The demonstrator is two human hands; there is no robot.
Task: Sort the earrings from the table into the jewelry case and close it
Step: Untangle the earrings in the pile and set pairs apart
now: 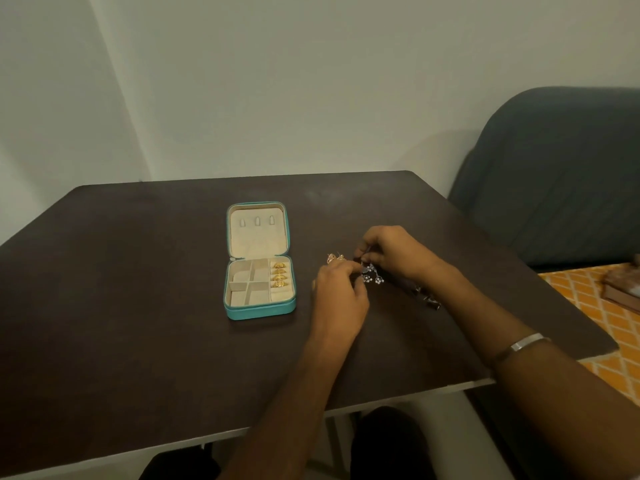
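A teal jewelry case lies open on the dark table, its cream lid flat behind the tray. Several gold rings fill the tray's right-hand slot; the other compartments look bare. To the case's right, my left hand and my right hand meet, fingers pinched on a dark blue flower earring with pale beads. A gold earring lies just beyond my left hand. More dark earrings rest beside my right forearm.
A grey-blue chair stands past the table's right edge. An orange patterned cloth with a brown object lies at the far right. A pale wall runs behind the table.
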